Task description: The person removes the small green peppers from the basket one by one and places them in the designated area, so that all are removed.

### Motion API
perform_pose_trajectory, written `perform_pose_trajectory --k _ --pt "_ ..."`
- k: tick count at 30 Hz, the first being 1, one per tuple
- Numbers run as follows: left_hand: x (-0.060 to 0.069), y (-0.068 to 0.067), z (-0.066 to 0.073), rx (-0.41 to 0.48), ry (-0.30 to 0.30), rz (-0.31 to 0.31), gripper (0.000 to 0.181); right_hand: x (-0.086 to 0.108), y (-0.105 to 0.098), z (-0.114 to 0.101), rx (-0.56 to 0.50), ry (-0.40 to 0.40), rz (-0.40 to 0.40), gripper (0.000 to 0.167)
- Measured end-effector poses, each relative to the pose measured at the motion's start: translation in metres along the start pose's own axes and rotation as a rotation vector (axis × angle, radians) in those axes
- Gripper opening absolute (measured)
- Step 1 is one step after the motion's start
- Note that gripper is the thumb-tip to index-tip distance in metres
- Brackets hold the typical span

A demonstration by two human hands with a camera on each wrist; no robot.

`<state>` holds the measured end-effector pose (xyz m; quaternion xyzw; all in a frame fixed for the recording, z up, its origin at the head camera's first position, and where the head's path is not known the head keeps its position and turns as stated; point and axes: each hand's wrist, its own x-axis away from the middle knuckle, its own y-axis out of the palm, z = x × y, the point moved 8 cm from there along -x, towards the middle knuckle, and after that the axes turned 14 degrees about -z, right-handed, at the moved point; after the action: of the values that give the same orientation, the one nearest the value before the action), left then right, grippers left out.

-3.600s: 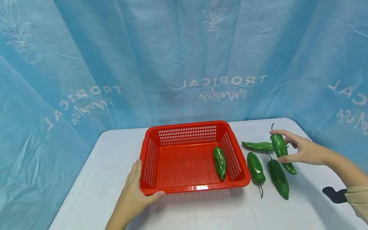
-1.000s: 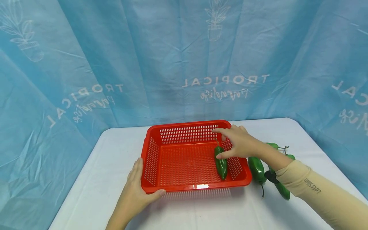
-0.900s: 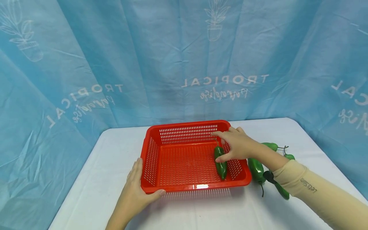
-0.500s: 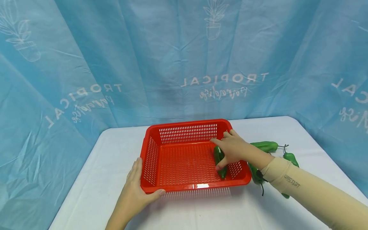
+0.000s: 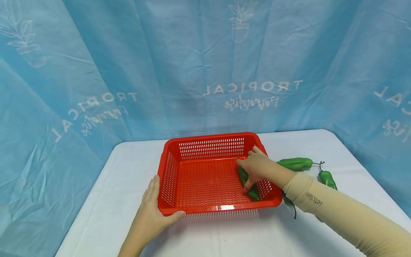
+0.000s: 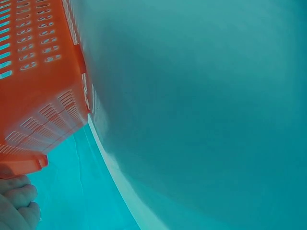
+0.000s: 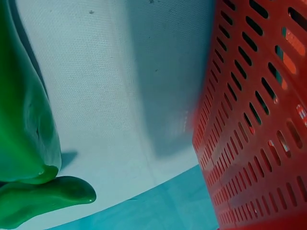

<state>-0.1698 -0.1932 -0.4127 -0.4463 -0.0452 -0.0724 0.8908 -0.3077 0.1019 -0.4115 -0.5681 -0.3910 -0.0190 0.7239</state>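
Observation:
In the head view a red plastic basket [image 5: 208, 209] with slotted walls stands on the table. My left hand [image 5: 146, 212] grips its near left corner, thumb along the front rim and fingers against the left side. Over the right wall reaches my right hand [image 5: 258, 167], its thumb and fingers pinching a green chili pepper [image 5: 253, 193] inside the basket. That pepper lies slanted near the right wall, its middle partly covered by the hand. The left wrist view shows the basket wall [image 6: 38, 91] above my curled fingers [image 6: 21, 196].
Right of the basket lie more green peppers: one crosswise [image 5: 297, 163], one farther right [image 5: 327, 179], and one mostly behind the wrist [image 5: 288, 200]. Two peppers touch in the right wrist view, the lower one [image 7: 43, 199] pointing at the basket. A blue curtain [image 5: 199, 71] hangs behind.
The right hand let go of a pepper on the table at right, moved left into the basket and took hold of the pepper there, which has turned slightly. The left hand stays put.

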Motion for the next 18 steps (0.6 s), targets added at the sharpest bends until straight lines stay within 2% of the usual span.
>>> perform_pose_trajectory --k 5,12,18 --pt "0.0004 -0.0003 0.0014 0.005 0.000 -0.002 0.139 -0.0023 0.0024 -0.0024 0.025 0.008 -0.027 0.100" --pt "0.0006 -0.0008 0.0023 0.003 0.012 0.007 0.138 -0.0059 0.0064 -0.0037 0.034 0.028 -0.044 0.105" --pt "0.0001 -0.0008 0.0025 0.008 0.014 0.007 0.138 -0.0078 0.0081 -0.0037 0.023 0.010 -0.036 0.100"
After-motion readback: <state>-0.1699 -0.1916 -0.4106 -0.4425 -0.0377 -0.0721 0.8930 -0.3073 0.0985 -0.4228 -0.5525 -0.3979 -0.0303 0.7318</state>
